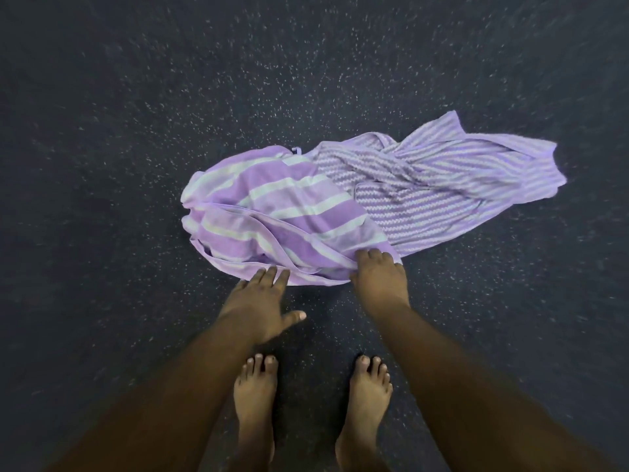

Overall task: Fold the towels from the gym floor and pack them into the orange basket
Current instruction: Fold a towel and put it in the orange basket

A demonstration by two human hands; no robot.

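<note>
Two purple towels lie crumpled on the dark speckled gym floor. The wide-striped towel (272, 212) is at centre left, and its right side overlaps the narrow-striped towel (442, 178), which spreads to the right. My left hand (262, 301) hovers with straight, spread fingers at the near hem of the wide-striped towel. My right hand (379, 277) has its fingers curled onto that towel's near right edge, gripping the cloth. The orange basket is out of view.
My two bare feet (313, 403) stand on the floor just below the towels. Dark rubber flooring (136, 131) with light flecks fills the whole view around the towels.
</note>
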